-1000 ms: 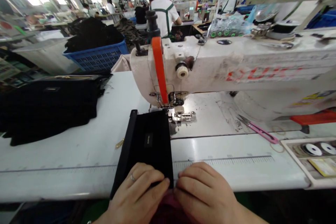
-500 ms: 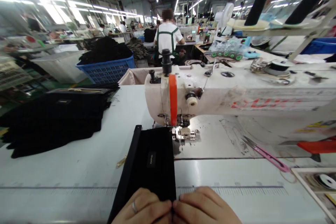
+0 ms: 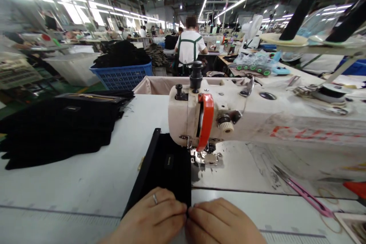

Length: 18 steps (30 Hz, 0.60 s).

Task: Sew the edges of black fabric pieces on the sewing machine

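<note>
A black fabric panel [image 3: 174,175] with a small label [image 3: 169,161] lies on the sewing table, its far right edge at the presser foot [image 3: 210,158] of a white sewing machine [image 3: 257,110]. A dark band and a bit of gold zipper [image 3: 141,163] run along its left side. My left hand [image 3: 160,211], a ring on one finger, pinches the panel's near right edge. Fingertip to fingertip with it, my right hand [image 3: 219,219] pinches the same edge. The fabric below the fingers is hidden.
Black fabric pieces [image 3: 60,129] are stacked at the left. Pink-handled thread snips [image 3: 304,192] lie right of the needle area. Beyond the table stands a blue basket [image 3: 122,78] heaped with black cloth. A co-worker [image 3: 189,47] sits farther back.
The panel has gone a little farther forward under the machine, both hands moving with it. The camera view has shifted, so the machine appears lower and more to the right.
</note>
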### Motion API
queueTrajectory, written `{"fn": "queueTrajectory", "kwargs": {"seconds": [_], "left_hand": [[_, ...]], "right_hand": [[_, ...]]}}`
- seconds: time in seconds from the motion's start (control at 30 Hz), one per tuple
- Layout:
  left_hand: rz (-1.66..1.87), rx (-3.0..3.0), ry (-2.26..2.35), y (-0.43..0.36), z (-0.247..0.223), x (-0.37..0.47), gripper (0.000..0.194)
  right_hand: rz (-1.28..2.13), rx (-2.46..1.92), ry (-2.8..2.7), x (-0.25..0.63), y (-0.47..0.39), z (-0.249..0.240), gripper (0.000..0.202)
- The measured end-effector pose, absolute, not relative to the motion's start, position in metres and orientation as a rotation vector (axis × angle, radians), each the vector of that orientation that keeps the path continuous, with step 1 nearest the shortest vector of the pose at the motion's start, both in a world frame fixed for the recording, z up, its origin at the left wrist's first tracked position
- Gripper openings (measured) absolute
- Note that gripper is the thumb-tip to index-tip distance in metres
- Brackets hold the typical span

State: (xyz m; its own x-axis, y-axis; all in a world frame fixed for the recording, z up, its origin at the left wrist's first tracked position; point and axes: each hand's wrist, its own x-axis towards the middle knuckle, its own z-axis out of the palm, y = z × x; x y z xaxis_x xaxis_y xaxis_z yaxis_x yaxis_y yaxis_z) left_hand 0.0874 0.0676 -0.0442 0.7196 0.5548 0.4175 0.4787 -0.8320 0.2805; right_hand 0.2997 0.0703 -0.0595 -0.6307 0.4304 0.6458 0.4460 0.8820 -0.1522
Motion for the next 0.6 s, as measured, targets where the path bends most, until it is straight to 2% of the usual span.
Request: {"fn": "queueTrajectory", "kwargs": {"seconds": [0.23, 0.43, 0.6], "left_hand": [[0.599, 2.769, 0.77, 0.092, -0.034, 0.089, 0.029], [0.529, 2.752, 0.755, 0.113, -0.038, 0.088, 0.024], [0.545, 2.789, 0.732, 0.131, -0.053, 0.08, 0.022]], "right_hand": [[-0.003, -0.588, -2.49, 0.302, 0.093, -0.054, 0.03], [0.177, -0.686, -2.711, 0.304, 0.107, -0.044, 0.012], [0.139, -0.72, -2.677, 0.304, 0.118, -0.049, 0.023]]}}
